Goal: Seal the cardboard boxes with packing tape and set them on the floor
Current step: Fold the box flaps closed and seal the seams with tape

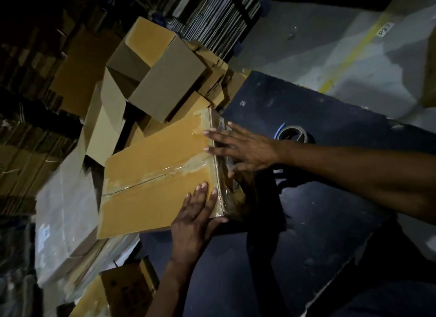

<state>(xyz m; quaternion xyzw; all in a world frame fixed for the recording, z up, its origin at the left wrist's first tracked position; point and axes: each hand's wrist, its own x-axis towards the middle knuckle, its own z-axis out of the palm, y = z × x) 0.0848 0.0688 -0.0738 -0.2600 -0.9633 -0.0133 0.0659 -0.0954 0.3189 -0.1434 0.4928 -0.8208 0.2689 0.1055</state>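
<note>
On the dark blue table [306, 222], I saw my left hand [195, 220] and right hand [245, 147] pressing flat-fingered, gripping nothing, on the taped brown cardboard box [155, 175].

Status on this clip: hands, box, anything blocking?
Both hands open: left and right flat on taped box. Tape roll idle on table. Nothing blocking.

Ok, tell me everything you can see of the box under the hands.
The taped box is tan cardboard, flaps closed, clear tape along the centre seam and over its near edge. It lies tilted, partly on the dark table, against other boxes. The left hand and right hand press flat on its near edge.
</note>
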